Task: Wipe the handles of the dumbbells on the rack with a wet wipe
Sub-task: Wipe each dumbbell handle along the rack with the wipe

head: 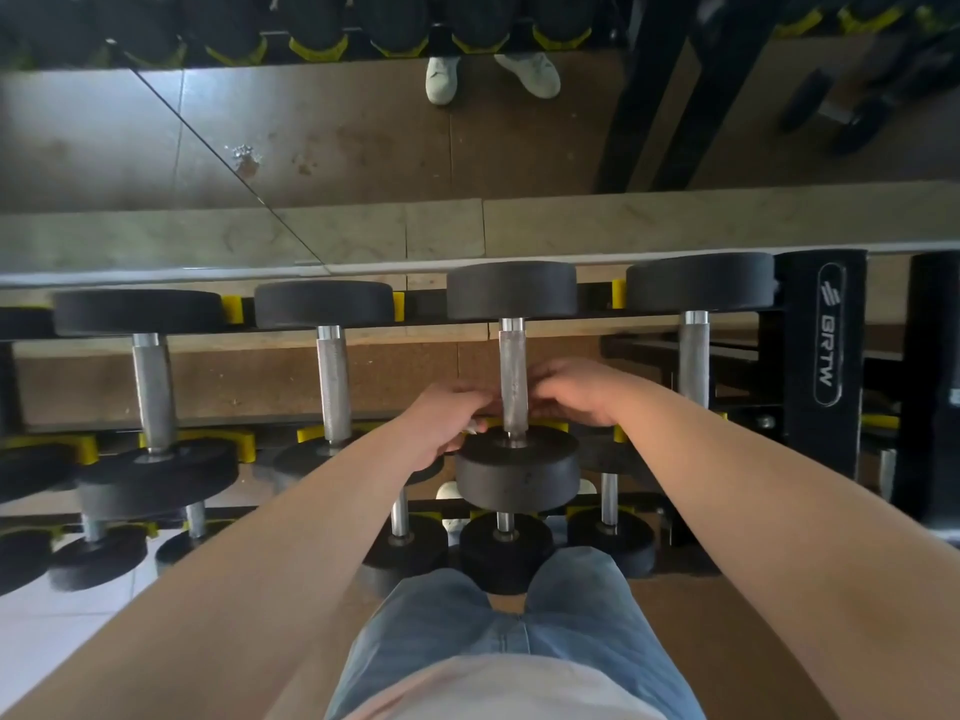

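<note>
Steel handle, both hands closing on it
Knurled handle (513, 376) of the dumbbell (517, 475) mid-rack (821, 356): heavy, rigid, grippy, so best left cradled and rubbed along the shaft. The left hand (447, 418), at 9 o'clock, pinches the wet wipe (472, 426). The right hand (576, 392), at 3 o'clock, curls inward; its grip I cannot tell.

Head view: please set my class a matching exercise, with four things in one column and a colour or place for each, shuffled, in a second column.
Column A
1 wet wipe
2 rack cradles
3 jeans
4 dumbbell handle

Column B
a yellow
b between the left hand and the right hand
c blue
d white scrap at the left hand's fingertips

Pairs: 1-d, 2-a, 3-c, 4-b
</note>
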A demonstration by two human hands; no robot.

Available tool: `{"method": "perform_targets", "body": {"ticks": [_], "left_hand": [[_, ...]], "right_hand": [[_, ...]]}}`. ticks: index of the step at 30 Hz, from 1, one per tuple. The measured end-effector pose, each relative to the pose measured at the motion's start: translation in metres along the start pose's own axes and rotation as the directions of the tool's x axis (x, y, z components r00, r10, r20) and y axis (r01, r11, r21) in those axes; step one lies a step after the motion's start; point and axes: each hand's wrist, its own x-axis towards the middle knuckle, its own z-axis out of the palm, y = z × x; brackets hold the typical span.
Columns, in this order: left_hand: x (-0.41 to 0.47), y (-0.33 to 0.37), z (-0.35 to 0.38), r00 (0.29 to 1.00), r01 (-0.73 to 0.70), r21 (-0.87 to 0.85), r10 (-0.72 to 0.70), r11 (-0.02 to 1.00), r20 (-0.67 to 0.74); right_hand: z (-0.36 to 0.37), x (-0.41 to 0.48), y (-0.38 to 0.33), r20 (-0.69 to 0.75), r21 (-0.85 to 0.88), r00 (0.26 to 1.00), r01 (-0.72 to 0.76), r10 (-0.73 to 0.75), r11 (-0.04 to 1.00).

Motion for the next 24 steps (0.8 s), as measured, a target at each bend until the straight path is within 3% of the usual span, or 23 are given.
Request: {"method": "perform_targets", "body": {"ticks": [2, 4, 5, 7, 10, 13, 15, 18, 19, 22, 24], "left_hand": [[0.0, 0.003, -0.001, 0.999, -0.036, 0.0, 0.036, 0.999, -0.017], [0.001, 0.007, -0.001, 0.996, -0.077, -0.016, 0.076, 0.997, -0.042], [0.002, 0.009, -0.001, 0.994, -0.095, -0.031, 0.093, 0.995, -0.059], [0.004, 0.011, 0.0, 0.989, -0.119, -0.033, 0.115, 0.992, -0.088], [0.002, 0.01, 0.003, 0.983, -0.154, 0.014, 0.155, 0.988, -0.102], [-0.004, 0.009, 0.005, 0.983, -0.155, 0.011, 0.156, 0.988, -0.096], [-0.006, 0.01, 0.004, 0.987, -0.135, 0.029, 0.137, 0.99, -0.088], [-0.007, 0.012, 0.003, 0.991, -0.096, 0.03, 0.098, 0.995, -0.091], [-0.006, 0.012, 0.003, 0.992, -0.079, 0.03, 0.082, 0.996, -0.097], [-0.005, 0.013, 0.003, 0.992, -0.054, 0.032, 0.057, 0.998, -0.115], [-0.003, 0.012, 0.001, 0.993, -0.058, 0.015, 0.059, 0.998, -0.102]], "right_hand": [[-0.001, 0.002, -0.009, -0.084, 0.225, 0.994, 0.084, -0.066, 0.971], [-0.003, 0.005, -0.019, -0.18, 0.502, 0.975, 0.206, -0.132, 0.84], [-0.002, 0.006, -0.022, -0.211, 0.546, 0.967, 0.239, -0.145, 0.803], [0.003, 0.0, -0.018, -0.267, 0.423, 0.952, 0.253, -0.147, 0.87], [0.01, -0.015, 0.004, -0.296, 0.005, 0.944, 0.154, -0.146, 0.988], [0.017, -0.03, 0.022, -0.209, -0.367, 0.97, 0.037, -0.121, 0.93], [0.02, -0.032, 0.017, -0.308, -0.29, 0.942, 0.039, -0.132, 0.956], [0.024, -0.026, -0.011, -0.5, 0.165, 0.862, 0.192, -0.085, 0.968], [0.026, -0.024, -0.02, -0.538, 0.154, 0.831, 0.262, -0.142, 0.953], [0.037, -0.031, -0.024, -0.559, -0.233, 0.719, 0.341, -0.412, 0.911], [0.042, -0.041, -0.007, -0.422, -0.517, 0.719, 0.309, -0.552, 0.798]]}}
